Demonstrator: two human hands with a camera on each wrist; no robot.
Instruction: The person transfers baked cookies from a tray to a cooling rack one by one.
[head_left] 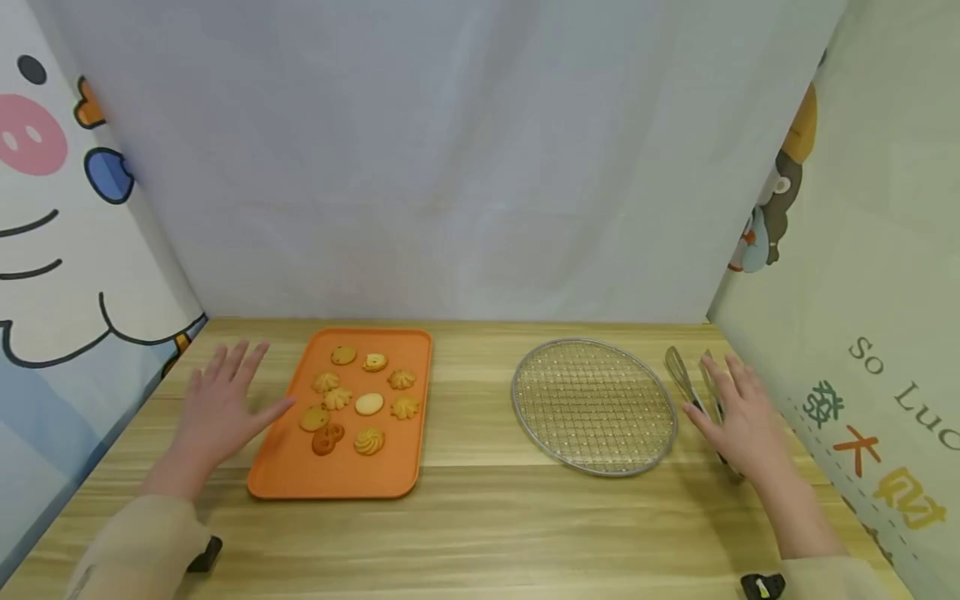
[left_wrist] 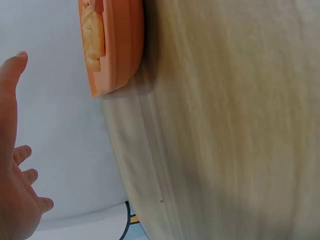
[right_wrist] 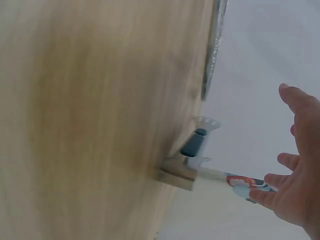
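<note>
My left hand (head_left: 221, 408) hovers with spread fingers at the left edge of an orange tray (head_left: 337, 475), its thumb overlapping the rim in the head view. Several cookies (head_left: 369, 441) lie on the tray, some flower-shaped, some round, one like a pretzel. On the other side, my right hand (head_left: 746, 425) is held with fingers extended over a pair of metal tongs (head_left: 678, 371), partly hiding them. The right wrist view shows the tongs (right_wrist: 192, 145) lying on the table below that hand. Neither hand holds anything.
A round wire rack (head_left: 595, 407) lies flat to the left of the tongs. The wooden table (head_left: 480, 533) ends at a grey-white curtain (head_left: 450, 167) behind. Printed cloth panels stand along the left and right sides.
</note>
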